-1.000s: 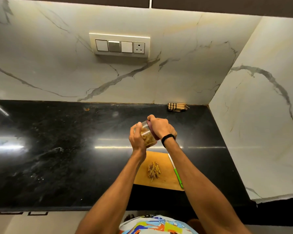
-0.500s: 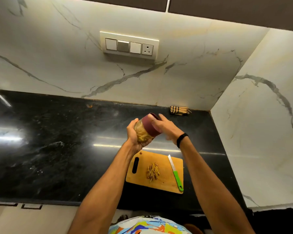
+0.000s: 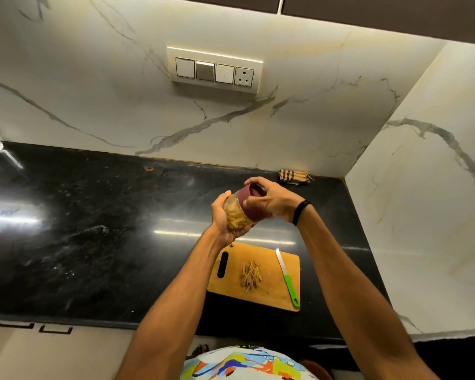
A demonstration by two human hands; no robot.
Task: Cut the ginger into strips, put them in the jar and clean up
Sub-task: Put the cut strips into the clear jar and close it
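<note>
While it is held tilted in mid-air at the frame's centre, the jar shows pale strips inside; the left hand wraps its body and the right hand curls round its maroon lid. Below lie the cutting board, ginger strips and a green-handled knife, on the black countertop.

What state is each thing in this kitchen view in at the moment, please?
jar: held tilted above the countertop, lid on, cut pieces inside.
lid: on the jar; how tight, cannot tell.
left hand: grips the jar.
right hand: grips the lid.
cutting board: flat on the countertop.
ginger strips: loose pile on the board.
knife: lying flat on the board, untouched.
cloth: folded, by the back wall.
</note>
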